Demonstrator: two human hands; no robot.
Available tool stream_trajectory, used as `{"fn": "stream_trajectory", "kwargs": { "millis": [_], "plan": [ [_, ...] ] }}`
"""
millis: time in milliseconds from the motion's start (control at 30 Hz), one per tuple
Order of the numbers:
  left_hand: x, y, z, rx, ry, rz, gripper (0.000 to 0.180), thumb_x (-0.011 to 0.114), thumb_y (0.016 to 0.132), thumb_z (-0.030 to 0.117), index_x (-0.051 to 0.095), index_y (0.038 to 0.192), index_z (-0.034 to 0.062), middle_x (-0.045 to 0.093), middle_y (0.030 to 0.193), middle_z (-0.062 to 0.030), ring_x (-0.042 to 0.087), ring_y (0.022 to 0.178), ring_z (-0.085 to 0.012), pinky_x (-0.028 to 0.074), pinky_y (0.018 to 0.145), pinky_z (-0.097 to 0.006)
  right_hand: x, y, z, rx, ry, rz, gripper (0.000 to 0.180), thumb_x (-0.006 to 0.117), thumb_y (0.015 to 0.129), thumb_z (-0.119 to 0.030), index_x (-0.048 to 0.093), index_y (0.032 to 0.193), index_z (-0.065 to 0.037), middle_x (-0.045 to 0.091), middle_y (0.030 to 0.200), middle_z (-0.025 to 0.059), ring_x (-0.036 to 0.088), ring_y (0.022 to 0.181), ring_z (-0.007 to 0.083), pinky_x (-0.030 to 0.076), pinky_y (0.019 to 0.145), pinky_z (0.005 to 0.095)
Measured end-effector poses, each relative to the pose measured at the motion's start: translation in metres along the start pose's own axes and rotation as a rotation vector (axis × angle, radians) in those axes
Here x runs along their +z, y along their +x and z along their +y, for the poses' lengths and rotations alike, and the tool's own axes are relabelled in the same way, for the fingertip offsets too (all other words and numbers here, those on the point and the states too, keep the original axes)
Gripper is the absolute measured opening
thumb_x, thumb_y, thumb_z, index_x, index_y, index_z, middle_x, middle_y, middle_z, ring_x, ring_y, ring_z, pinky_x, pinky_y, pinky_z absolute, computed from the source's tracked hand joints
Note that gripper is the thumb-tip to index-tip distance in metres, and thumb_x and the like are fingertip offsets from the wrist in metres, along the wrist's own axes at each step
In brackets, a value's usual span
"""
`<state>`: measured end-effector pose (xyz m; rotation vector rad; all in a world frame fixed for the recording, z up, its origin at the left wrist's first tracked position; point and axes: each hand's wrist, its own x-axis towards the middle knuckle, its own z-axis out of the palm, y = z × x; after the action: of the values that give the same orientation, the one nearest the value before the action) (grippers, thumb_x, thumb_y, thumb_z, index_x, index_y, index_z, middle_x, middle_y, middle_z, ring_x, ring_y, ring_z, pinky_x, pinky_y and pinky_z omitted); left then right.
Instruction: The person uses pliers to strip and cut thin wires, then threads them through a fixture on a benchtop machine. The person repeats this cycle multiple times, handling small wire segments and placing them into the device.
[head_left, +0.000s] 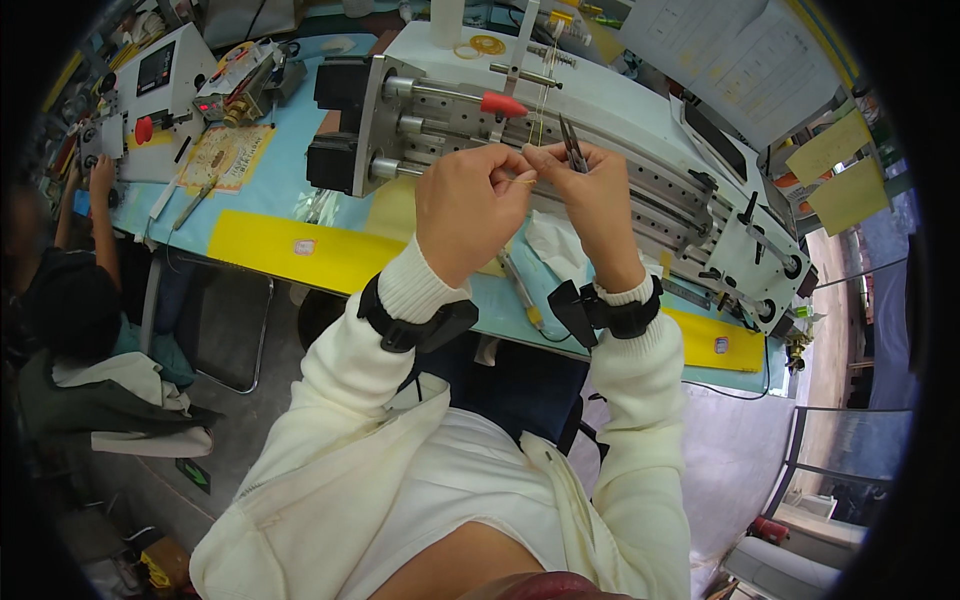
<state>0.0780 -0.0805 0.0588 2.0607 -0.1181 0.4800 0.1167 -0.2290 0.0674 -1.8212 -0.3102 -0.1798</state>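
My left hand (472, 208) is closed, thumb and fingertips pinching a thin yellow thread (523, 181). Beside it, almost touching, my right hand (596, 200) has its thumb and index finger pressed together at the strands. A pair of dark tweezers (573, 146) is tucked in that hand, tips pointing up and away from me. Fine pale-yellow strands (541, 105) run from the fingertips up to the far side of a long metal machine with rods (440, 128). Just beyond the hands is a red cone-shaped tip (503, 105) on one rod. What lies between the fingertips is partly hidden.
A yellow strip (290, 247) lines the bench's near edge. Under my hands lie a white tissue (556, 243) and a pen-like tool (522, 283) with a cable. A motor block (340, 160) stands left of the rods. A co-worker's hand (102, 178) works at another machine, far left.
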Motion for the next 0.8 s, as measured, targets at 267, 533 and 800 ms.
{"fn": "stream_trajectory", "kwargs": {
  "millis": [267, 533, 800],
  "plan": [
    [0.008, 0.018, -0.001, 0.032, -0.114, 0.067, 0.018, 0.073, 0.087, 0.016, 0.074, 0.088, -0.0016, 0.057, 0.056, -0.0057, 0.051, 0.051, -0.0106, 0.041, 0.051, -0.028, 0.002, -0.021, -0.001, -0.048, -0.157, -0.126, 0.020, 0.073, 0.085, -0.015, 0.067, 0.081, 0.004, 0.043, 0.055, 0.0084, 0.034, 0.056, 0.0095, 0.032, 0.050, 0.0293],
    [-0.020, 0.021, -0.025, -0.085, -0.067, 0.154, 0.013, 0.076, 0.084, 0.013, 0.073, 0.084, -0.0003, 0.048, 0.054, 0.0022, 0.049, 0.054, -0.0082, 0.041, 0.050, -0.030, -0.028, -0.046, -0.013, -0.018, -0.157, -0.013, 0.019, 0.074, 0.089, -0.016, 0.075, 0.094, 0.002, 0.064, 0.066, 0.0029, 0.044, 0.061, 0.0044, 0.038, 0.055, 0.0237],
    [0.003, 0.059, -0.014, 0.306, 0.120, 0.291, 0.014, 0.067, 0.092, 0.017, 0.066, 0.088, 0.0029, 0.062, 0.072, -0.0065, 0.059, 0.063, -0.0232, 0.045, 0.059, -0.033, -0.029, -0.058, -0.029, 0.007, -0.176, -0.015, 0.016, 0.074, 0.089, -0.013, 0.074, 0.094, 0.003, 0.062, 0.066, -0.0003, 0.045, 0.061, 0.0021, 0.037, 0.055, 0.0196]
  ]
}}
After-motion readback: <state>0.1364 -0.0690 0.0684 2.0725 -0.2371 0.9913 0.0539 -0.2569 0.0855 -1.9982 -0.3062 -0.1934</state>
